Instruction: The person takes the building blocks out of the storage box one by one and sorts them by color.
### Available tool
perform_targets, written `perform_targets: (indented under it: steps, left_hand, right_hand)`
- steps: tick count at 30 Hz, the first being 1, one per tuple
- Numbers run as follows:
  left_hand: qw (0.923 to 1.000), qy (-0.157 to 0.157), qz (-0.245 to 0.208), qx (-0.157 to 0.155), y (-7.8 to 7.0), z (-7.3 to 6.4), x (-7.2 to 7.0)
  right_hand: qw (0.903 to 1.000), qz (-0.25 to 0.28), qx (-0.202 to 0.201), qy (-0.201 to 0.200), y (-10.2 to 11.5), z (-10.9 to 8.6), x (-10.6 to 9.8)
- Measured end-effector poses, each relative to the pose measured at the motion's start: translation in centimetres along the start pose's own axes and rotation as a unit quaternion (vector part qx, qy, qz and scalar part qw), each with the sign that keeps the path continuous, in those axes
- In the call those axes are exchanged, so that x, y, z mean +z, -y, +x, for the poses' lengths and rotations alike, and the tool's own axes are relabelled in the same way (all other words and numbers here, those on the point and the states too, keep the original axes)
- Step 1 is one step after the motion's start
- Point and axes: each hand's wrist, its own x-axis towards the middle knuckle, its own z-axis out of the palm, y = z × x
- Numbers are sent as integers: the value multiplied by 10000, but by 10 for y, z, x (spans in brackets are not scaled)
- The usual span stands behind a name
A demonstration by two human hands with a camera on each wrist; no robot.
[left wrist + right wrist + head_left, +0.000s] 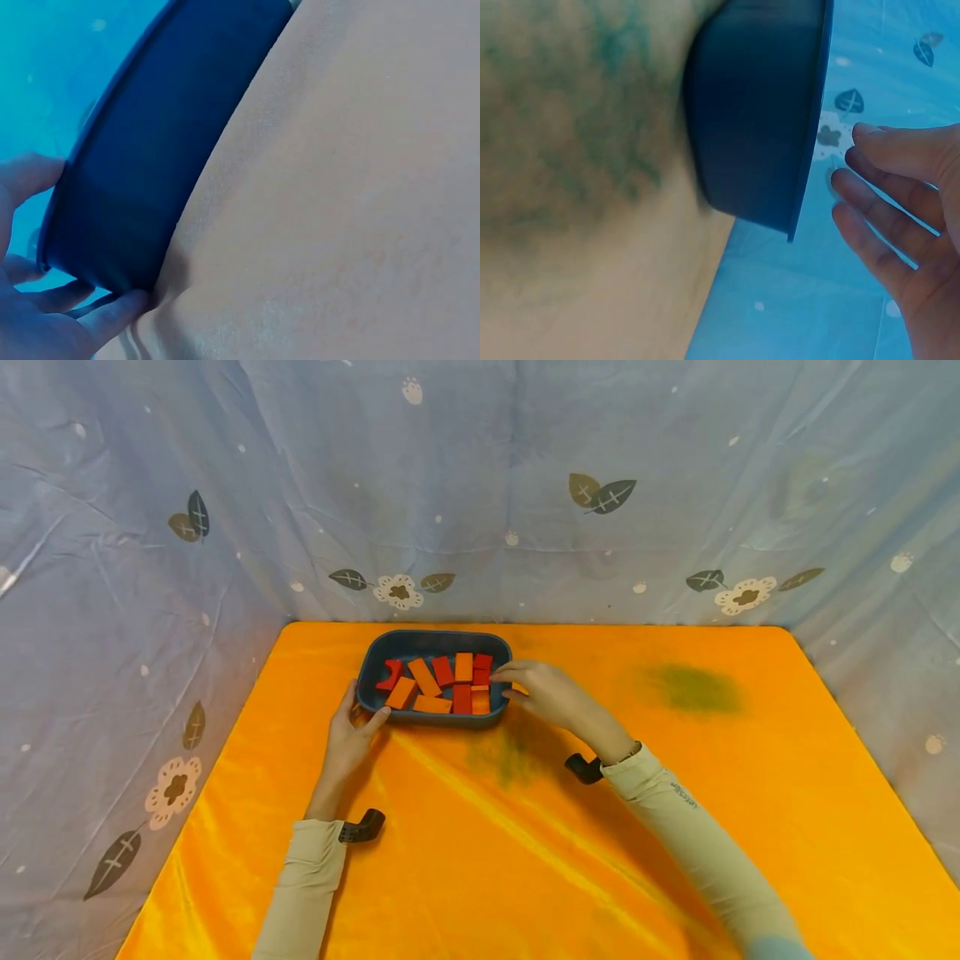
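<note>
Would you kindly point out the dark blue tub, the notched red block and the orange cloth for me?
Dark blue tub (154,157), left wrist view: on its outer side wall.
Notched red block (393,675), head view: on its middle.
Orange cloth (487,852), head view: on a bare stretch between the forearms.

In front of you stretches a table (787,793) dressed in glossy orange cloth (465,877), with long creases running diagonally across it. You can see one greenish smudge (693,687) toward its right side and a fainter patch (510,760) nearer the middle. Your dark blue tub (442,721) sits upright directly on the cloth, near the far edge, left of centre.
</note>
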Motion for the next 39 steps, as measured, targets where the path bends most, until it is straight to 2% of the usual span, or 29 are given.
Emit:
perform_targets:
  steps: [6, 9, 11, 14, 17, 19, 24, 33, 39]
  left_hand:
    - [9999, 16, 84, -138, -26, -11, 2]
    - [9998, 2, 177, -133, -29, -12, 4]
    - [9998, -17, 152, -123, -25, -10, 3]
    - [9999, -45, 110, -97, -10, -3, 2]
    - [9998, -104, 149, -5, 4, 3, 1]
    - [9998, -134, 157, 60, 7, 3, 1]
    - [9997, -182, 77, 144, 9, 3, 1]
    - [9998, -180, -23, 70, 9, 3, 2]
    - [9998, -185, -18, 83, 11, 4, 0]
  right_hand:
    - [9993, 192, -159, 273, -5, 23, 4]
    - [9979, 390, -155, 497, -9, 32, 7]
    - [9966, 481, -151, 650, -11, 36, 9]
    - [9948, 506, -162, 871, -11, 42, 12]
    - [9938, 400, -233, 1008, -10, 47, 14]
    - [9935, 311, -283, 1058, -9, 49, 16]
    - [9928, 198, -300, 1146, -8, 54, 21]
    - [9933, 148, -299, 1111, -10, 56, 29]
    - [9927, -278, -313, 1129, -9, 56, 29]
